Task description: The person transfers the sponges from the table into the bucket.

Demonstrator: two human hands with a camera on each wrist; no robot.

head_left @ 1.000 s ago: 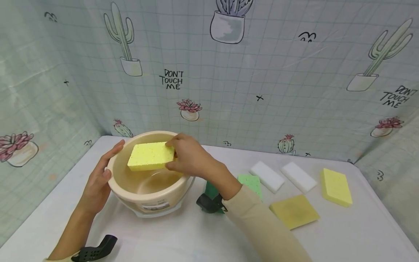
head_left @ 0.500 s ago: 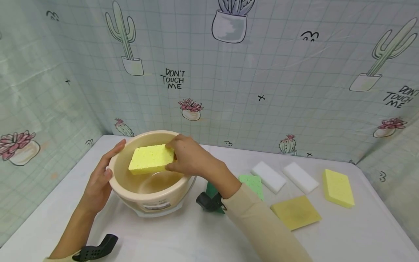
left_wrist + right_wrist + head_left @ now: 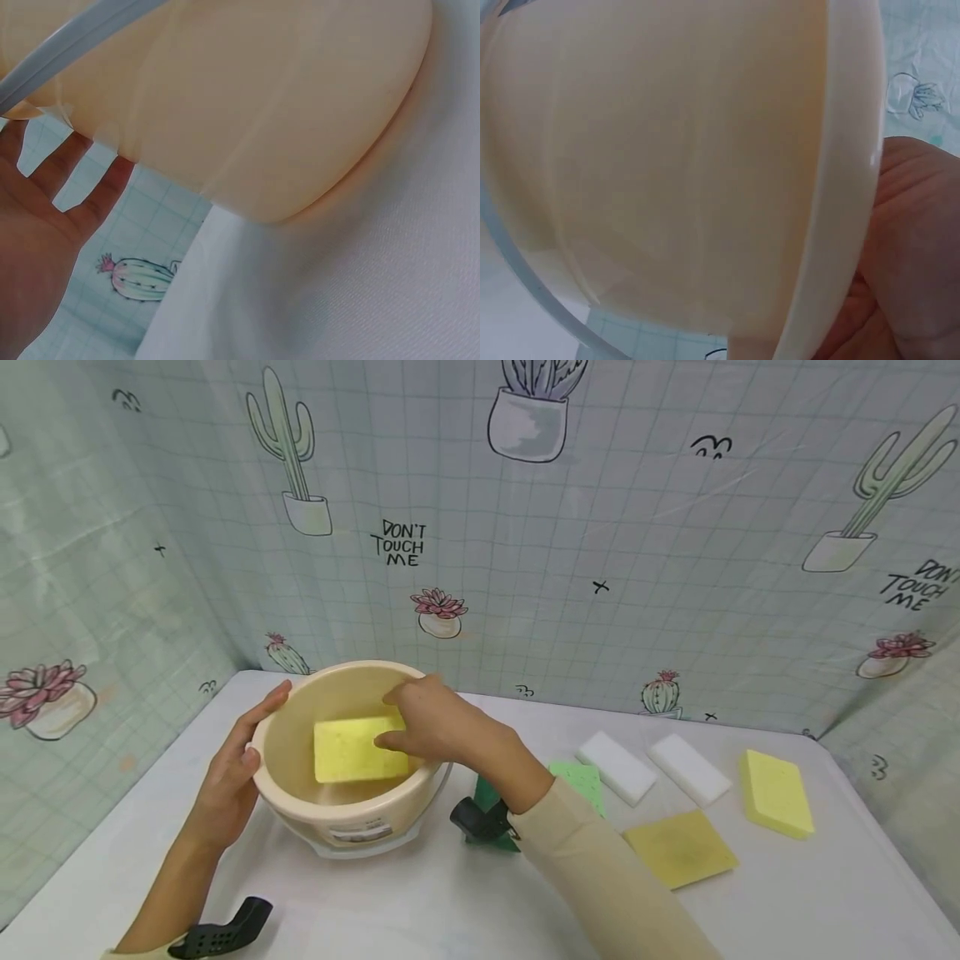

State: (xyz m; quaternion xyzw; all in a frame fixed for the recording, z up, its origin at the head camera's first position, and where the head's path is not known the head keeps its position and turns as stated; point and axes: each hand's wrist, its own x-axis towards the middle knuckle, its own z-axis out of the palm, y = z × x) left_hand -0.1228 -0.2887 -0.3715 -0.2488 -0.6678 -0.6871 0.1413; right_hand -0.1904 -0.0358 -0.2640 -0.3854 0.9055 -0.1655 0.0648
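Note:
A cream bucket [image 3: 345, 812] with a grey handle [image 3: 82, 41] stands at the left of the table in the head view. Inside it lies a yellow sponge [image 3: 348, 760], low against the inner wall. My right hand [image 3: 442, 722] reaches over the right rim, fingers and thumb spread apart; the thumb overlaps the sponge's right part in this view. In the right wrist view the rim hides most of that hand's fingers. My left hand [image 3: 225, 781] rests along the bucket's left side, its straight fingers [image 3: 105, 196] touching the outer wall in the left wrist view.
Right of the bucket, partly behind my right wrist, lie a dark green pad [image 3: 486, 796] and a light green sponge [image 3: 581, 783]. Farther right are two white sponges [image 3: 615, 767], another yellow sponge [image 3: 776, 793] and a flat dull-yellow piece [image 3: 681, 849]. A patterned curtain [image 3: 480, 527] hangs behind.
The yellow sponge has left my right hand's grip and dropped lower into the bucket. My right fingers have opened. My left hand stays on the bucket's side.

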